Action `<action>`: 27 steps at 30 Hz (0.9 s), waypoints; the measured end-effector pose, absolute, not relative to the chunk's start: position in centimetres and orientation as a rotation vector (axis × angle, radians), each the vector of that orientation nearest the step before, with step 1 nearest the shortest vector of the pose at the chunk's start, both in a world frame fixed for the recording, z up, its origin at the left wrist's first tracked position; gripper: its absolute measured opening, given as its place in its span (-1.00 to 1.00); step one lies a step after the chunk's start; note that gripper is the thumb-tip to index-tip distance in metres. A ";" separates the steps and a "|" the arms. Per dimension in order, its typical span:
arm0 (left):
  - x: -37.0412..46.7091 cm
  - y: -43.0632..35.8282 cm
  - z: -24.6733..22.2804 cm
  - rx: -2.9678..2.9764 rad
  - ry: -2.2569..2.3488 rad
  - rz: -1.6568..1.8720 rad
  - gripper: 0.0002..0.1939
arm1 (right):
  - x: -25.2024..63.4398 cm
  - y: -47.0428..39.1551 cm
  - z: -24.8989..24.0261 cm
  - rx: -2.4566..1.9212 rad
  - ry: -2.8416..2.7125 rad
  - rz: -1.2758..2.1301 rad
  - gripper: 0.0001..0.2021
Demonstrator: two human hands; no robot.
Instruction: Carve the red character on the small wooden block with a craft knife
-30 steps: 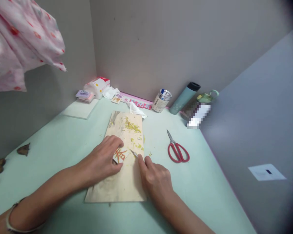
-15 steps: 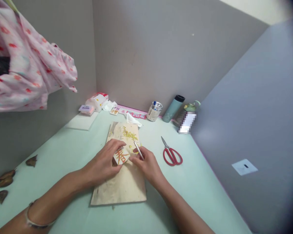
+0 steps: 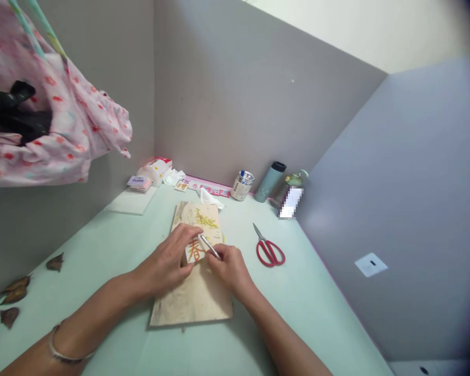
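My left hand (image 3: 166, 261) is closed around the left side of a small white carving block (image 3: 195, 253) with an orange 春 character on its face. In my right hand (image 3: 232, 267) is a slim silver pen-style carving knife (image 3: 210, 247), its tip pointing up and left at the block's upper edge; whether it touches cannot be made out. Right fingertips rest against the block's right side. Both hands are over a pale wooden board (image 3: 191, 305). Yellow-green shavings (image 3: 206, 219) lie scattered on the board's far part.
Red-handled scissors (image 3: 270, 250) lie right of the board. Along the back stand a tin can (image 3: 242, 186), a teal tumbler (image 3: 270, 183) and a phone (image 3: 291, 202), beside a crumpled tissue (image 3: 210, 198). Dry brown husks (image 3: 15, 290) lie at left; a pink spotted cloth (image 3: 74, 141) hangs above.
The carving knife has swung left, its tip moving from over the shavings to the block's upper edge. My left hand keeps its hold. The whole view has shifted slightly.
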State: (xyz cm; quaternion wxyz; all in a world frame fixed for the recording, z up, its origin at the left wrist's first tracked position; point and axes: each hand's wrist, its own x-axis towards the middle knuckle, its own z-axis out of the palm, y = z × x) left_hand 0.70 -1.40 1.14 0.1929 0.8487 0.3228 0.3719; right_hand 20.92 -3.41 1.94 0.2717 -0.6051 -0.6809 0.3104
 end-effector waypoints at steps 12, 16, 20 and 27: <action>1.0 -1.7 1.3 2.346 0.894 1.054 -0.39 | 21.0 -3.1 1.2 -1.684 -1.784 0.760 -0.76; 0.9 -1.7 1.5 2.347 0.881 1.055 -0.37 | 22.1 -2.5 1.3 -1.647 -1.686 0.879 -0.74; 0.8 -2.0 2.0 2.343 0.880 1.060 -0.38 | 23.3 -2.0 1.4 -1.592 -1.591 0.977 -0.75; 0.8 -2.5 2.7 2.343 0.860 1.089 -0.39 | 23.6 -2.2 1.4 -1.451 -1.479 1.087 -0.69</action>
